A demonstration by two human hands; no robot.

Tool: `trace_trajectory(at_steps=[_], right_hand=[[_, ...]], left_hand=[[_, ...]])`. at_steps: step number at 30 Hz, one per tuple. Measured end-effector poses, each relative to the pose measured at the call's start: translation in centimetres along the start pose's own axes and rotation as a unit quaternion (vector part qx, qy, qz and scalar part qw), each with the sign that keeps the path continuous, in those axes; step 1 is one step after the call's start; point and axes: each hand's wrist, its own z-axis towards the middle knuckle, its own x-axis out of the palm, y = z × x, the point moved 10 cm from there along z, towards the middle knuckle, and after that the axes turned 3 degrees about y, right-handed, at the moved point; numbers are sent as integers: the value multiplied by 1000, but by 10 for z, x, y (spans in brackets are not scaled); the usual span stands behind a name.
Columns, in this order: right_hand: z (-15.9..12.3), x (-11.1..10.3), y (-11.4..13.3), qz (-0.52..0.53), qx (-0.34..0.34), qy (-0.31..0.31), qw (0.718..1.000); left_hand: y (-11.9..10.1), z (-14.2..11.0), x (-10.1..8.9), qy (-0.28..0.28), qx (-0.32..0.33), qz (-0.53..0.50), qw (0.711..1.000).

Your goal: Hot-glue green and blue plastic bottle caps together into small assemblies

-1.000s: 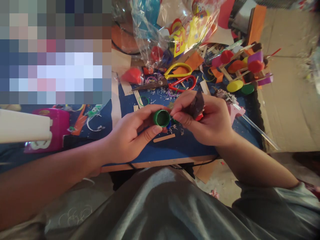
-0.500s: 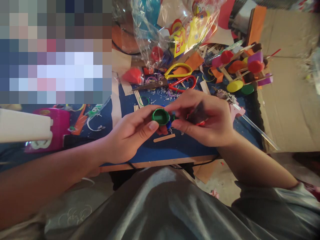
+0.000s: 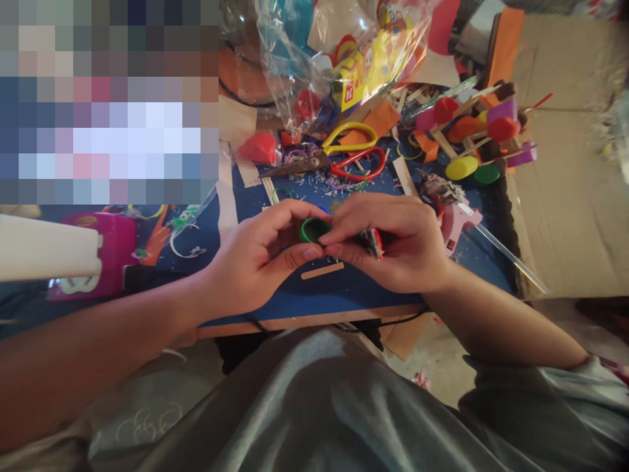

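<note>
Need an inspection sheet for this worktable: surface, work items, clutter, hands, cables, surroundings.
Surface: blue tabletop, strewn with shavings around the scissors.
Work items: green cap, open side showing; dark-and-red piece, mostly hidden.
Clutter: scissors, blades toward the left; pink glue gun; clear plastic bag; flat wooden stick.
Left hand: grips the green cap.
Right hand: fingertips at the cap's rim, dark-and-red piece held within the hand.
Cables: black cable at the table's front edge; plug ends not visible.
Surroundings: cardboard on the right; upper left pixelated, unreadable.
</note>
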Motion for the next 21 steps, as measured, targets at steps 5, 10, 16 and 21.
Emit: trace_trajectory(at_steps=[5, 10, 16, 21], right_hand=[[-2, -4, -9, 33, 62, -40, 997], [-10, -28, -25, 31, 137, -155, 978], [-4, -32, -12, -21, 90, -144, 985], [4, -10, 5, -29, 3, -19, 999]], left_hand=[[0, 0, 0, 5, 1, -1, 1000], [-1, -1, 2, -5, -22, -41, 999], [0, 0, 0, -2, -26, -51, 998], [5, 0, 0, 6, -29, -47, 998]])
